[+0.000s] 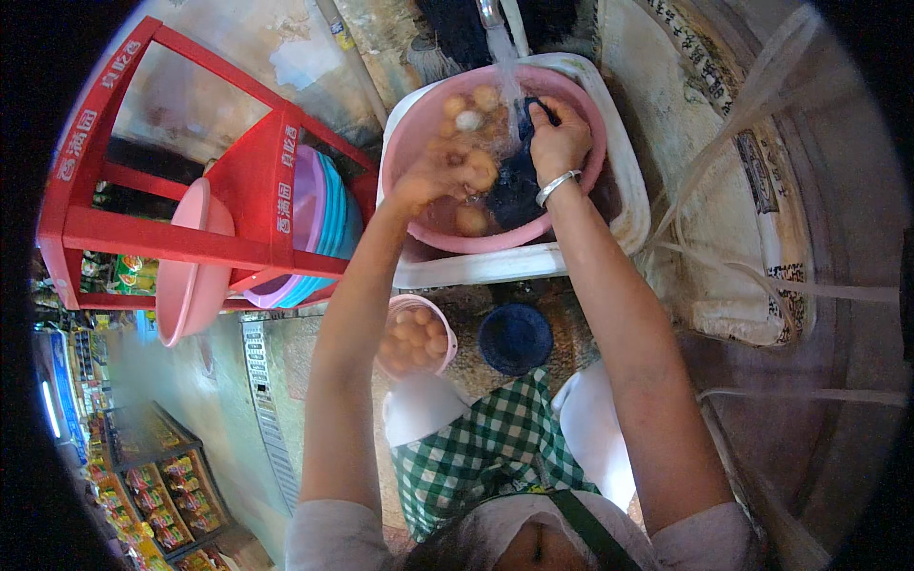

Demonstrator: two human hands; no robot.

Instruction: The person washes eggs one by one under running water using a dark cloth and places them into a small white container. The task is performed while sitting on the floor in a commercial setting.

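Observation:
Brown eggs [485, 98] lie in cloudy water in a pink plastic basin [598, 143], along with one whitish egg [468, 120]. The basin sits inside a white sink [485, 265]. My left hand [439, 171], blurred by motion, is low over the basin's left side with a brown egg [482, 169] at its fingers. At the basin's right, my right hand [562, 143] grips a dark blue cloth [515, 187], whose lower part trails in the water. A stream of water [505, 68] falls from a metal tap [490, 13] between the hands.
A pink perforated basket [451, 350] of eggs and a dark blue bucket [515, 339] stand below the sink. Leftward, a red rack [178, 239] holds a pink basin [175, 303] and stacked coloured basins [335, 207]. Clear hoses [721, 135] hang at right.

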